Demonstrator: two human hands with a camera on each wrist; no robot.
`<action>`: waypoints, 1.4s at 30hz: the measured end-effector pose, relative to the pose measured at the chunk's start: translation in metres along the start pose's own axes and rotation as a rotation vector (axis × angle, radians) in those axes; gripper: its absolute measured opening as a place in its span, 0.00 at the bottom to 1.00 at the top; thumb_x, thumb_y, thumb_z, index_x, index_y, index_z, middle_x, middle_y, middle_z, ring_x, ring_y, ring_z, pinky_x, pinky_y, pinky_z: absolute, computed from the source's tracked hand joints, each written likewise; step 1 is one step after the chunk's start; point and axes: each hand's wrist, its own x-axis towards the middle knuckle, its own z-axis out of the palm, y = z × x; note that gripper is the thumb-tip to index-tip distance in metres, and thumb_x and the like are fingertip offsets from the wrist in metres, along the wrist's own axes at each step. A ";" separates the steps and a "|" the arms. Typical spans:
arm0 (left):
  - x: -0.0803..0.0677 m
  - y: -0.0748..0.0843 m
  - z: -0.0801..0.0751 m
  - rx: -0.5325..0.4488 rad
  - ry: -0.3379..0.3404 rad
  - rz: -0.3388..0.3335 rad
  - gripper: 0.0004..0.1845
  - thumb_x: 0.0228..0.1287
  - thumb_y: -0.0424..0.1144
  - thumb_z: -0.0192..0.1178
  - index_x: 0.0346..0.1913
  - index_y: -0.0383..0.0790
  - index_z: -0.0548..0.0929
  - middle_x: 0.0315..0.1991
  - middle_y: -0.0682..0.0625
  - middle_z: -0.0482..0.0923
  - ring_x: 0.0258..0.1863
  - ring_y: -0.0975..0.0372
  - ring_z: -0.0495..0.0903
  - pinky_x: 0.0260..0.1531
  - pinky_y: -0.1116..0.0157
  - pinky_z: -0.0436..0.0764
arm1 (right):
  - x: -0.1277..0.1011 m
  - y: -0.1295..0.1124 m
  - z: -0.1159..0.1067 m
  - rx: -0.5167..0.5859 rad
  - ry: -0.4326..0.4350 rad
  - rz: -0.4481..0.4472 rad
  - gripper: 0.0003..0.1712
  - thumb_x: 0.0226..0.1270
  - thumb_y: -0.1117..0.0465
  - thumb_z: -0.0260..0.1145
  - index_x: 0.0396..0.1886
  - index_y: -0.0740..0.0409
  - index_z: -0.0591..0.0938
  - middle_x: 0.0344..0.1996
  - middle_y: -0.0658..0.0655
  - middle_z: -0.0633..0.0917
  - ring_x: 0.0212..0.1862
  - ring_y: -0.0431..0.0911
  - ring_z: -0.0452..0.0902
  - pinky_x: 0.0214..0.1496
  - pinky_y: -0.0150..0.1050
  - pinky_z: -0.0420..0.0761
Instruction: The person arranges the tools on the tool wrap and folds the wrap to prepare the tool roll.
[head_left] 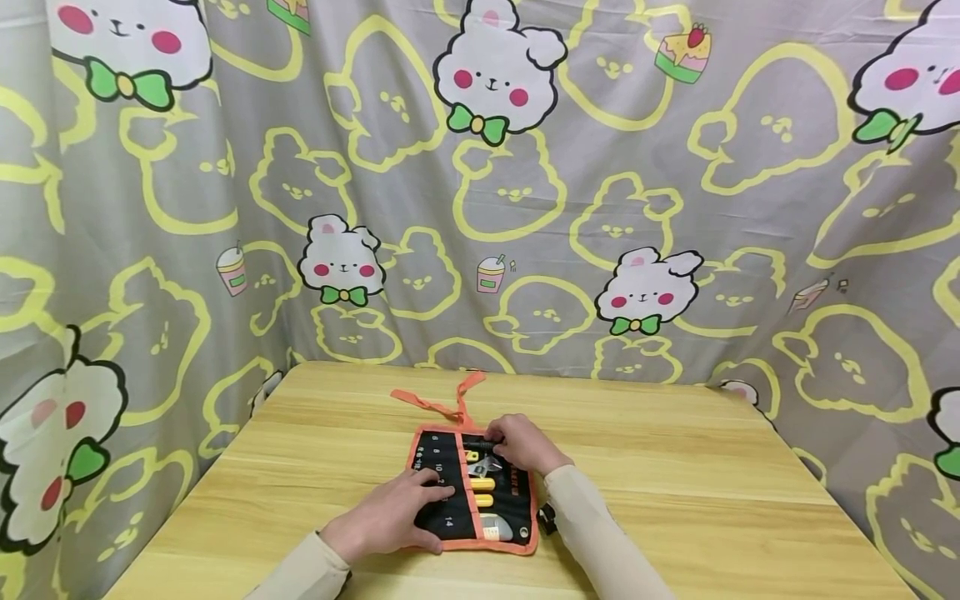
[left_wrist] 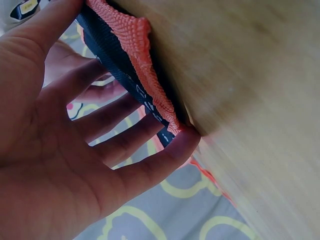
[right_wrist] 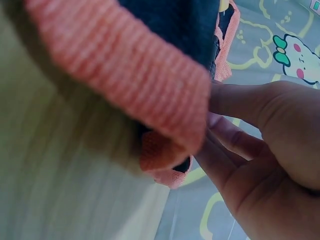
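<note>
A black tool roll (head_left: 433,454) with orange trim lies unrolled on the wooden table (head_left: 675,467). Yellow-handled tools (head_left: 482,483) sit in its pockets. My left hand (head_left: 401,508) rests flat on the roll's left half, fingers straight. The left wrist view shows those fingers (left_wrist: 125,150) lying against the roll's orange edge (left_wrist: 142,55). My right hand (head_left: 525,443) is at the roll's far end, fingers curled round a black tool handle (head_left: 483,447). In the right wrist view the orange trim (right_wrist: 135,80) fills the foreground beside the curled right hand (right_wrist: 270,150).
Two orange tie ribbons (head_left: 450,404) trail from the roll's far end toward the back of the table. A grey curtain with bunny prints (head_left: 525,208) closes off the back and both sides. Bare wood surrounds the roll on the left and right.
</note>
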 end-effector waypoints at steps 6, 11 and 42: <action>0.000 0.000 0.000 0.000 -0.002 0.001 0.39 0.54 0.62 0.74 0.68 0.50 0.81 0.66 0.42 0.75 0.63 0.48 0.76 0.59 0.48 0.79 | 0.002 -0.002 0.001 -0.010 -0.011 -0.012 0.08 0.67 0.71 0.69 0.43 0.61 0.88 0.38 0.55 0.88 0.40 0.46 0.83 0.47 0.45 0.85; -0.001 0.000 0.000 -0.004 -0.005 0.001 0.39 0.54 0.62 0.74 0.68 0.50 0.81 0.66 0.42 0.75 0.63 0.47 0.76 0.59 0.48 0.79 | 0.004 -0.004 0.001 -0.027 -0.006 -0.043 0.06 0.68 0.71 0.69 0.42 0.61 0.88 0.35 0.55 0.88 0.37 0.44 0.82 0.44 0.43 0.85; 0.001 -0.001 0.001 -0.011 -0.016 -0.014 0.39 0.54 0.62 0.74 0.68 0.51 0.80 0.67 0.42 0.74 0.64 0.47 0.75 0.61 0.47 0.78 | 0.008 -0.010 0.001 -0.024 -0.003 -0.010 0.05 0.68 0.70 0.70 0.41 0.58 0.85 0.34 0.55 0.87 0.34 0.45 0.81 0.41 0.42 0.84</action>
